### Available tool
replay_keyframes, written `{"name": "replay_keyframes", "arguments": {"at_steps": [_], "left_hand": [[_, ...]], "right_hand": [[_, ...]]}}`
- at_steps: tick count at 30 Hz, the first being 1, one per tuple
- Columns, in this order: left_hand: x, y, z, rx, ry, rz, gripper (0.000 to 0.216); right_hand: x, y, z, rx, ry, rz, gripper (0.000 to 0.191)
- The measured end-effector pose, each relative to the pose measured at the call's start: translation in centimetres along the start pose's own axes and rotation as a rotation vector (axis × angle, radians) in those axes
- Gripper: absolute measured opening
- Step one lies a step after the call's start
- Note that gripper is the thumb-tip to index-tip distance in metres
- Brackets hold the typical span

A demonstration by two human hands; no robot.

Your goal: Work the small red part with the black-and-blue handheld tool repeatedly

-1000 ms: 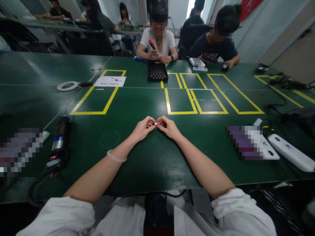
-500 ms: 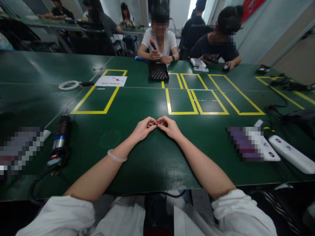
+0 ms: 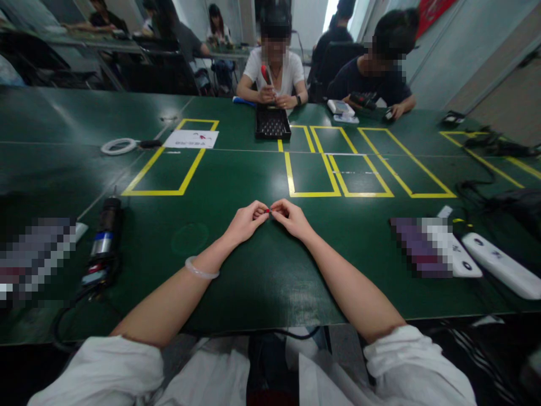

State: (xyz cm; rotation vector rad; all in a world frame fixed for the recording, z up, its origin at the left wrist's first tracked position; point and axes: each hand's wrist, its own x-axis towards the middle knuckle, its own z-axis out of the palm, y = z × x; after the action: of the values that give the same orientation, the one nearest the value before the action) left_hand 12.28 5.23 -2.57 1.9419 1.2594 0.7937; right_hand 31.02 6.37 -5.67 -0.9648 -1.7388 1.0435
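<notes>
Evidently, the small red piece (image 3: 267, 211) lay between the two hands, over the desk (image 3: 236, 175). The left hand (image 3: 249, 221) had thumb and fingers closed in a pinch on it. The right hand (image 3: 293, 219) was curled, its fingertips drawn in close at the opposite end; whether they gripped anything could not be confirmed. The piece lay to the right of the left hand and to the left of the right hand, with the left fingertips marginally nearer. Its long axis appeared to run crosswise, from hand to hand, though it was too small for certainty. A yellow tape outline (image 3: 315, 195) lay beyond, apart from both hands.
</notes>
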Motion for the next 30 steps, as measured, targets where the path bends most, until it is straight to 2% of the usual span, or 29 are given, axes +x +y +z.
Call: {"name": "replay_keyframes", "arguments": {"at_steps": [10,15,23,30], "left_hand": [[-0.15,-0.29,0.20,-0.014,-0.002,0.082,0.021],[-0.04,-0.50,0.12,-0.038,0.006,0.051,0.025],[0.31,-0.84,0.16,-0.292,-0.034,-0.048,0.037],[0.36,-0.56,0.08,-0.287,-0.055,-0.048,0.038]], "right_hand": [[0.02,0.19,0.02,0.040,-0.014,0.002,0.018],[0.04,0.20,0.03,0.044,-0.025,0.014,0.025],[0.11,-0.02,-0.08,0.056,-0.004,0.082,0.025],[0.14,-0.01,-0.15,0.038,-0.029,0.085,0.030]]}}
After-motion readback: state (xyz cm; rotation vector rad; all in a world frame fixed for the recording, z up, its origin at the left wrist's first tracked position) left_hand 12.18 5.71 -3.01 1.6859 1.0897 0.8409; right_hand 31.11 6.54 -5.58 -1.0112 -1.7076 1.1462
